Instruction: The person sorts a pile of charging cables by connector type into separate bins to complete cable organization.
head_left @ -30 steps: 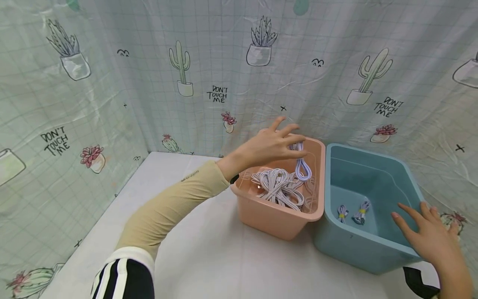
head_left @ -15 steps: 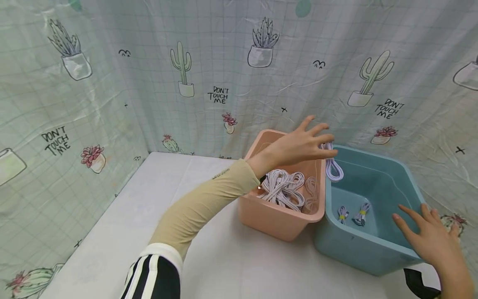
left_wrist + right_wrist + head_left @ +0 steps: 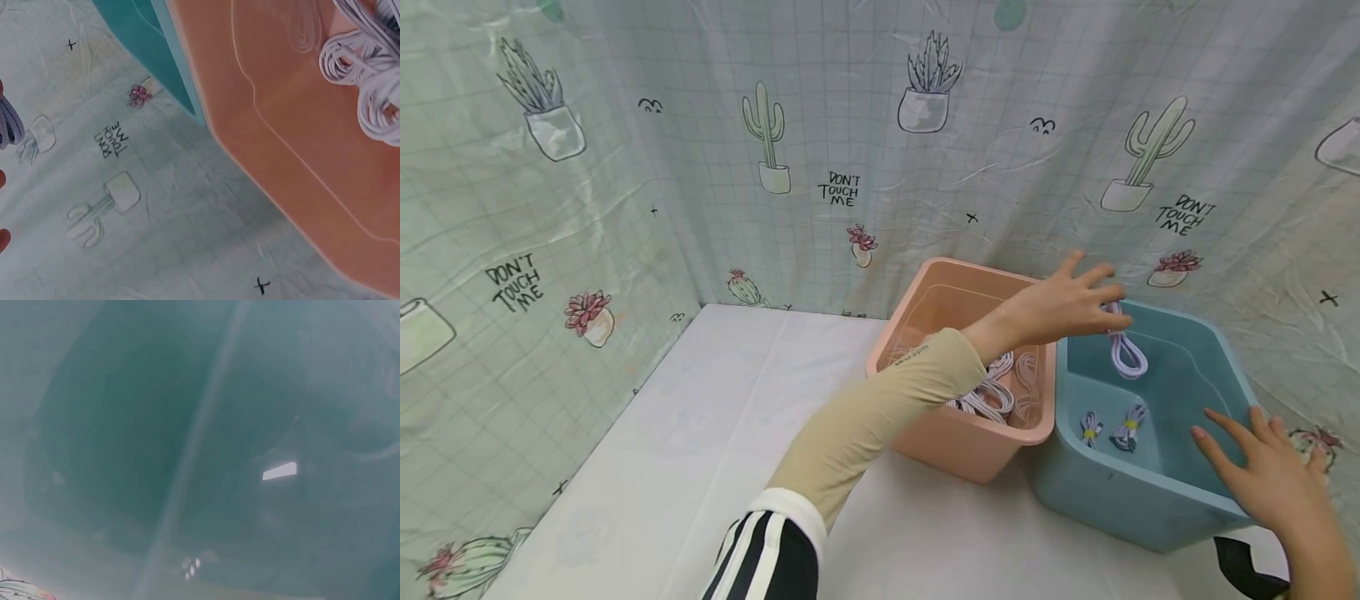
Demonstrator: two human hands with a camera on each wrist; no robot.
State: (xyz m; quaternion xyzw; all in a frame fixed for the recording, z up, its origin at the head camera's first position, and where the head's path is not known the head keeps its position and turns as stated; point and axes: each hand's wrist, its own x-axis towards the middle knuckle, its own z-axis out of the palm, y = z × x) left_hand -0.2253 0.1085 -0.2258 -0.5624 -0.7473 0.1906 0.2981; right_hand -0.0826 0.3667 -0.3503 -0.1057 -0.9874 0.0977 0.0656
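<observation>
A coiled, pale lilac cable (image 3: pixel 1127 354) hangs from my left hand (image 3: pixel 1060 307), pinched between thumb and fingers above the back of the blue bin (image 3: pixel 1187 333). In the left wrist view, part of that coiled cable (image 3: pixel 9 125) and some fingertips show at the left edge. My right hand (image 3: pixel 1270 475) rests at the blue bin's right rim with fingers spread, holding nothing. Two small cable bundles with yellow ties, one cable bundle (image 3: pixel 1091 427) left of the other bundle (image 3: pixel 1129 427), lie on the bin's floor. The right wrist view shows only blurred bluish-green plastic (image 3: pixel 187 437).
The orange bin (image 3: pixel 955 454) stands against the blue bin's left side. White coiled cables (image 3: pixel 992 396) lie inside it, partly hidden by my left forearm. A patterned curtain (image 3: pixel 850 108) hangs behind the white table (image 3: pixel 722 400).
My left hand has carried the coiled cable rightward from above the orange bin to above the blue bin. The right hand has stayed at the rim.
</observation>
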